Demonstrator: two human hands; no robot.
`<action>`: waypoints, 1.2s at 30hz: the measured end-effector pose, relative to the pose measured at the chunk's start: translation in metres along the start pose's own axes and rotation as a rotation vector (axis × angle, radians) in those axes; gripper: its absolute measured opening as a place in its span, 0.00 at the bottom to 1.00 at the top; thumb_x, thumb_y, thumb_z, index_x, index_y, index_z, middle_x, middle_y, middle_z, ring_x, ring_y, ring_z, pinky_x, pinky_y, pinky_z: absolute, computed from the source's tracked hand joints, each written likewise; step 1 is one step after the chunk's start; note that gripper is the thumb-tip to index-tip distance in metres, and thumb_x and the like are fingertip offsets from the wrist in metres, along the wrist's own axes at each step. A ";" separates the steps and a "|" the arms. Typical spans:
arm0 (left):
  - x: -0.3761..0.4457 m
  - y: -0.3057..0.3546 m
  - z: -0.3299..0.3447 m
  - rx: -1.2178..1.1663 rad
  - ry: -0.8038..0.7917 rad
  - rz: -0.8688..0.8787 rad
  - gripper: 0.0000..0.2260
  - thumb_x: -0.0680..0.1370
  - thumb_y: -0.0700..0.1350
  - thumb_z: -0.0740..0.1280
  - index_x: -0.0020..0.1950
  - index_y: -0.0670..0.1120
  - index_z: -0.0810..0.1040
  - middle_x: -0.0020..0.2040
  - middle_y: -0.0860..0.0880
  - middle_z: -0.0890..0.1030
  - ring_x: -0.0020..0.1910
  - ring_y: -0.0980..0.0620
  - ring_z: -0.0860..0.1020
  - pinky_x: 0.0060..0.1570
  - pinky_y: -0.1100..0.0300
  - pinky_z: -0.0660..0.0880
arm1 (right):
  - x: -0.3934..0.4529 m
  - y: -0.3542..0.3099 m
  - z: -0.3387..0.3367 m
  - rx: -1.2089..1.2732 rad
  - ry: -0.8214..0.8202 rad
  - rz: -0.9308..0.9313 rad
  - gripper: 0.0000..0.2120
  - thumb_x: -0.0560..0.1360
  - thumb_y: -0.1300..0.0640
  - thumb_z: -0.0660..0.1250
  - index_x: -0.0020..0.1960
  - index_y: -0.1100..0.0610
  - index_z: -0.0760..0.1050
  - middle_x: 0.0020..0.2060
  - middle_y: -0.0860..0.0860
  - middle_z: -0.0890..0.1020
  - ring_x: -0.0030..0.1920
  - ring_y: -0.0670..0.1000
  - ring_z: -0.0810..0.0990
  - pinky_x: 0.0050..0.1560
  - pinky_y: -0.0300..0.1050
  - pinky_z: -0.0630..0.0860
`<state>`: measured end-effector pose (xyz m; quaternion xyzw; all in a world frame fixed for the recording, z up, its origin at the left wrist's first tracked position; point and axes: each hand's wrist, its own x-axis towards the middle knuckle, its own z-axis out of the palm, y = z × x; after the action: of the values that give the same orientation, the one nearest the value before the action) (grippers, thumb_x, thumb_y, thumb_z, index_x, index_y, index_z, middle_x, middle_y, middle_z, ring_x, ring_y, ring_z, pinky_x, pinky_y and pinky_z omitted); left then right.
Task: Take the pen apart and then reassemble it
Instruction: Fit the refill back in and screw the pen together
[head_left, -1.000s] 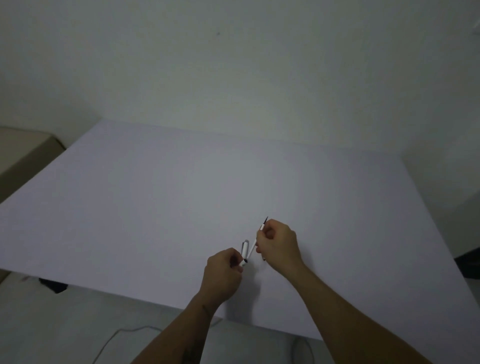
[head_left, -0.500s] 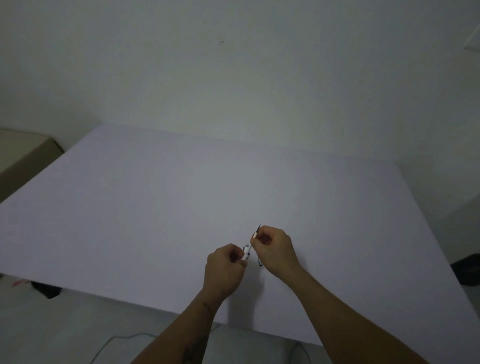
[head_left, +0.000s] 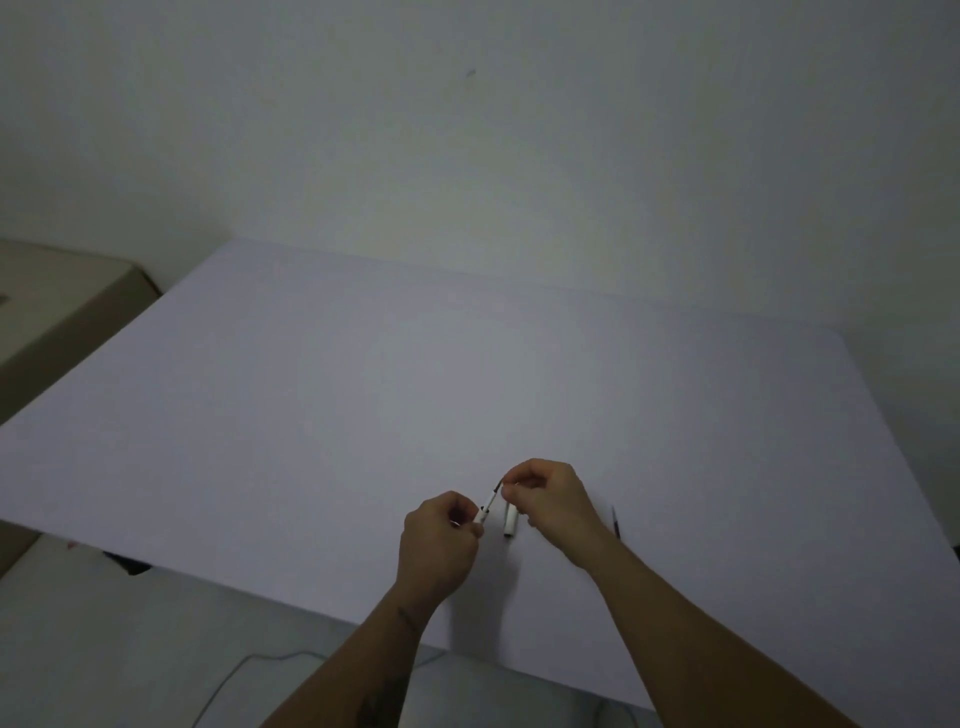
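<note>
Since half a second earlier, a white cap (head_left: 510, 524) had come to lie on the table (head_left: 311, 395) between the hands, and a thin dark refill (head_left: 615, 522) lay to the right of the right wrist. The left hand (head_left: 441, 545) pinched the low end of the white pen barrel (head_left: 487, 506), tilted up and away; the right hand (head_left: 550, 493) had its fingertips closed at the barrel's dark top end.

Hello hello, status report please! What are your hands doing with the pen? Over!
Left hand and right hand both pinch the pen barrel. White cap on the table, thin refill beside it. Nothing in the way.
</note>
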<state>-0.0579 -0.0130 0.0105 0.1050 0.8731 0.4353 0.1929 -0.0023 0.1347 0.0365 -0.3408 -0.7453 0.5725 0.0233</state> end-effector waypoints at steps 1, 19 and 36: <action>0.001 -0.001 -0.001 -0.007 0.007 -0.008 0.05 0.71 0.39 0.73 0.40 0.49 0.81 0.40 0.50 0.82 0.39 0.52 0.80 0.44 0.54 0.80 | 0.004 0.003 -0.003 0.009 0.039 0.028 0.04 0.71 0.60 0.72 0.40 0.51 0.82 0.37 0.51 0.84 0.36 0.48 0.81 0.34 0.39 0.74; -0.013 -0.028 -0.024 0.004 0.030 -0.105 0.06 0.70 0.41 0.71 0.37 0.52 0.78 0.38 0.52 0.82 0.38 0.51 0.80 0.42 0.57 0.78 | 0.023 0.027 0.003 -0.578 0.125 0.155 0.07 0.69 0.60 0.68 0.35 0.55 0.71 0.33 0.50 0.76 0.33 0.52 0.75 0.32 0.40 0.69; -0.018 -0.009 -0.060 -0.080 0.109 0.020 0.06 0.74 0.37 0.70 0.42 0.48 0.79 0.40 0.50 0.81 0.40 0.54 0.79 0.42 0.60 0.75 | -0.024 -0.077 0.037 0.140 0.029 -0.108 0.07 0.70 0.66 0.72 0.40 0.55 0.80 0.38 0.54 0.87 0.37 0.49 0.83 0.36 0.39 0.74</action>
<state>-0.0674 -0.0686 0.0406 0.0819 0.8632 0.4767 0.1446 -0.0362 0.0823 0.0996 -0.3060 -0.7204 0.6161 0.0888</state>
